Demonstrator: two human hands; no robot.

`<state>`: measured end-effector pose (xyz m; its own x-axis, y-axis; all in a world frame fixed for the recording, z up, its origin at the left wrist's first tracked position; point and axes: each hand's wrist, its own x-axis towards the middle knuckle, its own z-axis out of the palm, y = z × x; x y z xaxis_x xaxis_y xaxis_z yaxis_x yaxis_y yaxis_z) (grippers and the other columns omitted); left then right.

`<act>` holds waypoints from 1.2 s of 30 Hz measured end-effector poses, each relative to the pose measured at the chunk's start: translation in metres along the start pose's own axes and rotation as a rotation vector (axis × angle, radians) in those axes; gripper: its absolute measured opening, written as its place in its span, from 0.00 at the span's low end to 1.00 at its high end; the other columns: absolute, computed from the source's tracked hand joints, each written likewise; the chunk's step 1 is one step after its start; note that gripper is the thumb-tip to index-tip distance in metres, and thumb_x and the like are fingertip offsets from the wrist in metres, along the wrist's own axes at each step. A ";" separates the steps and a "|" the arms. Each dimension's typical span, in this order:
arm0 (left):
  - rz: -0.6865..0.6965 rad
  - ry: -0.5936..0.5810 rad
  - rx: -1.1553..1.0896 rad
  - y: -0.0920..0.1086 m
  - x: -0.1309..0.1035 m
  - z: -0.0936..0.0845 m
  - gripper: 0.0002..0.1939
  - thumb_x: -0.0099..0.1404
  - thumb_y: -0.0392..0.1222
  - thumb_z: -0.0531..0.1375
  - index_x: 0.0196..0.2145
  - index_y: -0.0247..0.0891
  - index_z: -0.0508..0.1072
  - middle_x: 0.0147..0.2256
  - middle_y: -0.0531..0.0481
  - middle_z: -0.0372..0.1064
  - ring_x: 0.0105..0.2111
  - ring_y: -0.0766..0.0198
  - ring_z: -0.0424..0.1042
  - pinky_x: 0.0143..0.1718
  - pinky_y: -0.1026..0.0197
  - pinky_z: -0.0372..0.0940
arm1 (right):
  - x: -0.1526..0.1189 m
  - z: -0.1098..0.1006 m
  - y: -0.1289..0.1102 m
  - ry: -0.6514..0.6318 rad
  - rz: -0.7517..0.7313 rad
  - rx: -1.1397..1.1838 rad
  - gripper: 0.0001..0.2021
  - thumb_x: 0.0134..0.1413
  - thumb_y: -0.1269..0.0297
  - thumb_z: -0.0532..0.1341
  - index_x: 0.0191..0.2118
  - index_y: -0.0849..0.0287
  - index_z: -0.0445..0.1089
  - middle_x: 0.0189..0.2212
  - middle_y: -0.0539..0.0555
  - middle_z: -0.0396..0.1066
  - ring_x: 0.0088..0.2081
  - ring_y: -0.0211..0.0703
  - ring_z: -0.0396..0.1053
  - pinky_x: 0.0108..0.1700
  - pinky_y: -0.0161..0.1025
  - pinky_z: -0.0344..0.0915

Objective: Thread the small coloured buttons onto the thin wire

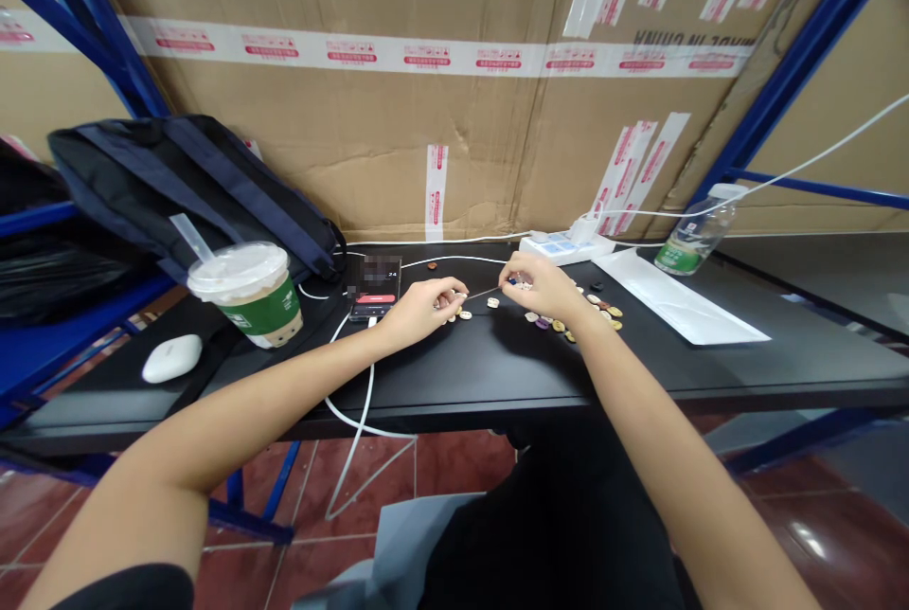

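A thin thread (483, 294) runs taut between my two hands, just above the black table. My left hand (424, 311) pinches one end of it, fingertips together, over a few pale buttons (465, 314). At the other end, the fingers of my right hand (543, 288) are closed on the thread, with small white and blue pieces partly hidden by them. Between the hands lies a loose white button (492, 303). Under and beside my right wrist are several buttons (614, 313) in yellow, brown, purple and white.
Left of my hands stand a phone (375, 286) with a white cable, a lidded drink cup (245, 297) with a straw, a white case (171, 358) and a backpack (191, 184). A power strip (564, 247), white sheet (682, 297) and bottle (700, 229) are at the right.
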<state>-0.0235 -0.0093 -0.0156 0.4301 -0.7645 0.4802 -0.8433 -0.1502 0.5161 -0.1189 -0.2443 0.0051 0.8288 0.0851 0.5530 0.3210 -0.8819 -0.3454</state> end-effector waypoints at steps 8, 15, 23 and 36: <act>0.053 0.012 0.002 -0.002 0.001 0.001 0.07 0.65 0.35 0.60 0.41 0.37 0.76 0.35 0.50 0.75 0.33 0.65 0.73 0.39 0.63 0.68 | -0.001 0.000 -0.001 -0.010 0.003 0.015 0.05 0.51 0.68 0.59 0.29 0.57 0.73 0.31 0.52 0.70 0.34 0.43 0.67 0.39 0.40 0.60; 0.039 0.010 0.015 -0.002 0.001 0.001 0.07 0.64 0.35 0.61 0.40 0.38 0.77 0.35 0.51 0.76 0.34 0.65 0.73 0.40 0.63 0.67 | 0.000 0.001 0.000 -0.004 0.002 0.010 0.05 0.51 0.68 0.59 0.29 0.57 0.72 0.30 0.52 0.70 0.33 0.43 0.66 0.38 0.40 0.60; 0.001 0.008 -0.063 -0.003 0.001 0.001 0.06 0.64 0.34 0.59 0.39 0.37 0.74 0.34 0.52 0.74 0.31 0.67 0.72 0.36 0.64 0.67 | 0.000 0.000 -0.001 -0.018 0.020 0.001 0.05 0.51 0.68 0.59 0.29 0.57 0.73 0.30 0.52 0.70 0.33 0.43 0.66 0.36 0.39 0.59; -0.015 0.042 0.000 -0.002 0.001 0.002 0.11 0.65 0.38 0.61 0.45 0.36 0.76 0.38 0.49 0.77 0.33 0.64 0.74 0.40 0.61 0.69 | -0.002 -0.002 -0.007 -0.079 0.105 0.057 0.06 0.50 0.67 0.58 0.27 0.58 0.72 0.28 0.52 0.74 0.30 0.43 0.67 0.33 0.38 0.59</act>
<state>-0.0221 -0.0109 -0.0174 0.4562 -0.7350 0.5016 -0.8366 -0.1621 0.5234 -0.1235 -0.2393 0.0078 0.8921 0.0323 0.4508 0.2545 -0.8601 -0.4422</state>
